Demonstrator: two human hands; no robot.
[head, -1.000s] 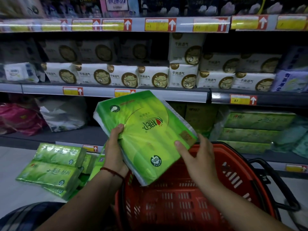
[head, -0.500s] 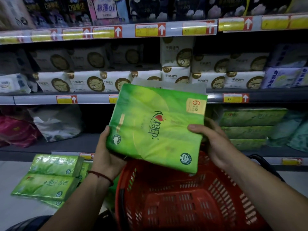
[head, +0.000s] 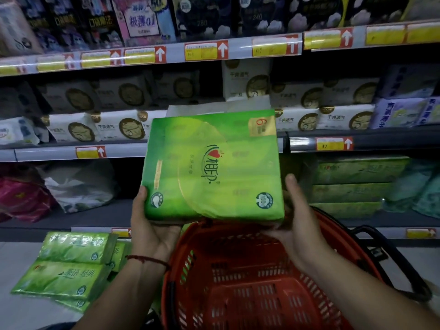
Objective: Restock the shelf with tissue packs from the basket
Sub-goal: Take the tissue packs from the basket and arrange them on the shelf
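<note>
Two hands: both mine are on one flat green plastic-wrapped tissue pack (head: 214,165), held up over the red plastic slotted basket (head: 250,282).
Left hand (head: 152,225): cupped under the pack's near-left corner, thumb up its left edge, fingers hidden beneath; clamped on it, not spread.
Right hand (head: 297,225): cupped under the near-right corner, thumb along the right edge, remaining fingers out of sight behind the pack.
Pack pose: printed face toward me, tilted back, top edge leaning toward the shelves; it looks slightly taller than wide, but wide-angle distortion makes the long axis a guess.
Key relation: the stack of matching green tissue packs on the low grey shelf (head: 352,186) lies far and right of the pack I hold, lower than its top edge.
Nearer hand: the right sits on the target side, so I judge it leads and the left pushes from behind.
Next move, my call: lay the pack flat, swing it right and away, slide it onto or beside that stack.
Clearance: the grey price-tag rail (head: 333,144) hangs above that bay, so the pack has to go in low.
Basket: no packs visible in the part I can see.
Floor: more loose green tissue packs (head: 69,267) lie near left, beside the basket, apart from my hands.
</note>
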